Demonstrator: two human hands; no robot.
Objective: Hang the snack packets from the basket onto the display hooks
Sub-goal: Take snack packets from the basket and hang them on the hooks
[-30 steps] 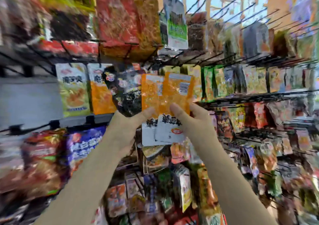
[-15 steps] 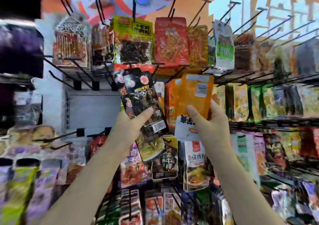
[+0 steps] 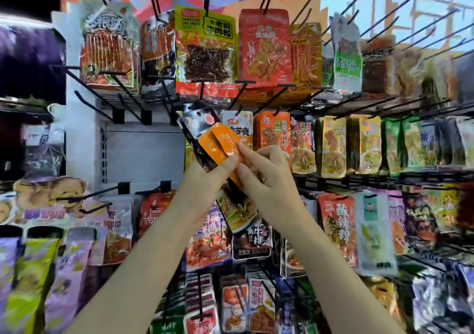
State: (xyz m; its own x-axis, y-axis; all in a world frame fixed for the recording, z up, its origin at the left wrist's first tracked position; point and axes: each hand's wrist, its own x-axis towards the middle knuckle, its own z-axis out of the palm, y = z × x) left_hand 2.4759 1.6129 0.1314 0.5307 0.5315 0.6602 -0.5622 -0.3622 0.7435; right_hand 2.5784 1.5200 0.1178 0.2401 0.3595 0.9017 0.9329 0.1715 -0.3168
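Both hands are raised in front of a wall of display hooks. My left hand [image 3: 205,182] grips a black snack packet [image 3: 195,123], tilted to the left, with two orange packets [image 3: 218,144] lying on its front under my thumb. My right hand [image 3: 266,180] pinches the lower right edge of the orange packets with thumb and fingertips. The packets' tops sit just below a bare black hook [image 3: 200,90] in the middle row. The basket is out of view.
Rows of black hooks [image 3: 107,95] stick out toward me. Hanging packets fill the upper row [image 3: 205,46], the right middle row [image 3: 331,146] and the lower rows [image 3: 338,226]. Several bare hooks stand at the left middle, before a grey back panel [image 3: 143,154].
The view has swung left and steadied. The orange packets went from upright in my right hand to lying across the black packet in my left hand, and both hands came together.
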